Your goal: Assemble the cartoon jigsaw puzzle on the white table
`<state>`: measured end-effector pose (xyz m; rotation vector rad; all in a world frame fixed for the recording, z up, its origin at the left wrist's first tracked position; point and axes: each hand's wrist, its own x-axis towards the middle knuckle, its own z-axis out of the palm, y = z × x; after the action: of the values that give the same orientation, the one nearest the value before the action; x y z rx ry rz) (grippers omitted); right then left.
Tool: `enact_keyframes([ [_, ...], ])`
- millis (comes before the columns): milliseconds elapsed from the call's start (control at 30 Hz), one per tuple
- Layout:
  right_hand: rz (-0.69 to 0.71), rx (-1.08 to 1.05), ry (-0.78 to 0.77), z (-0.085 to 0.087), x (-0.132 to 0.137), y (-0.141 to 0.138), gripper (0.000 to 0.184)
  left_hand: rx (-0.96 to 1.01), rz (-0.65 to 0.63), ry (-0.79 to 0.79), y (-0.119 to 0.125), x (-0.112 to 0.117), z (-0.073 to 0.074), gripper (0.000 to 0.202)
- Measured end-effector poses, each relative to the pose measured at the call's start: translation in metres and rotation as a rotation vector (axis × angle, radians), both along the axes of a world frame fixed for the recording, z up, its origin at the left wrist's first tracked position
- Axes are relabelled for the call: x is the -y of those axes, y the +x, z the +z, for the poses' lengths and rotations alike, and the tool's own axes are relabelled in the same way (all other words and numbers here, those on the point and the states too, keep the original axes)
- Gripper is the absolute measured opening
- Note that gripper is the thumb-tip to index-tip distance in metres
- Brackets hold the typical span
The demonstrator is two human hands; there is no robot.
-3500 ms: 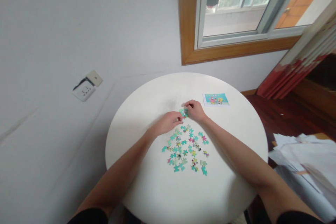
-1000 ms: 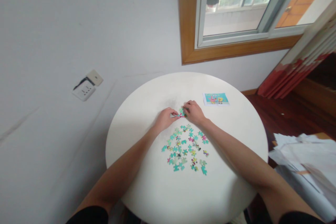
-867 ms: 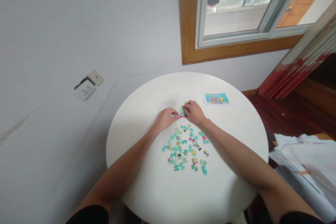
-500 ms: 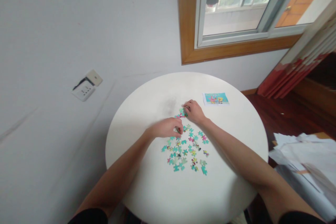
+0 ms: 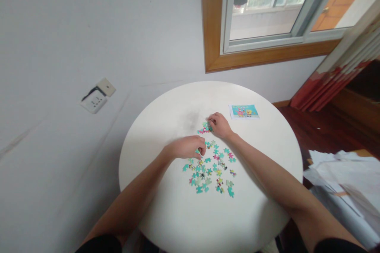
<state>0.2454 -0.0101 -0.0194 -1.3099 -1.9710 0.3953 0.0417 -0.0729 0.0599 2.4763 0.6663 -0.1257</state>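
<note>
Loose jigsaw puzzle pieces [image 5: 203, 168], mostly teal with some pink and yellow, lie scattered on the round white table [image 5: 166, 221]. Over their upper left edge is my left hand [image 5: 190, 147], its fingers curled towards the thumb in a pinch; whatever lies between the tips is too small to make out. Farther back, a small joined section of puzzle [image 5: 204, 128] in teal and pink lies flat. My right hand [image 5: 219, 124] rests at its right side, fingers bent and gripping its edge, covering part of it.
A picture card [image 5: 244, 111] with cartoon figures lies at the table's back right. Behind the table are a wall with a socket [image 5: 94, 101] and a wood-framed window [image 5: 213, 61]. Papers [image 5: 344, 174] are piled to the right.
My left hand has shifted slightly down and left over the loose pieces, its fingers turned lower. My right hand stays at the joined section.
</note>
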Motion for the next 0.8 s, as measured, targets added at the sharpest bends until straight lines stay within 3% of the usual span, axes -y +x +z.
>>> enact_keyframes([
  [200, -0.013, -0.022, -0.02, 0.0, -0.001, 0.0, 0.024, 0.034, -0.02, -0.026, -0.002, 0.001, -0.003, 0.014],
  [367, -0.008, -0.062, -0.008, 0.0, -0.001, 0.001, 0.025, 0.09, 0.021, -0.201, -0.004, -0.003, -0.001, 0.01],
  [433, -0.01, -0.086, -0.002, 0.0, -0.001, 0.001, 0.026, 0.168, 0.126, -0.217, -0.004, -0.008, -0.002, 0.006],
  [600, -0.013, -0.096, -0.011, 0.0, -0.002, 0.001, 0.026, 0.505, 0.528, -0.203, -0.006, -0.027, -0.017, 0.007],
  [800, -0.027, -0.071, -0.023, -0.001, -0.002, 0.001, 0.025, 0.546, 0.674, -0.256, -0.009, -0.037, -0.03, 0.011],
])
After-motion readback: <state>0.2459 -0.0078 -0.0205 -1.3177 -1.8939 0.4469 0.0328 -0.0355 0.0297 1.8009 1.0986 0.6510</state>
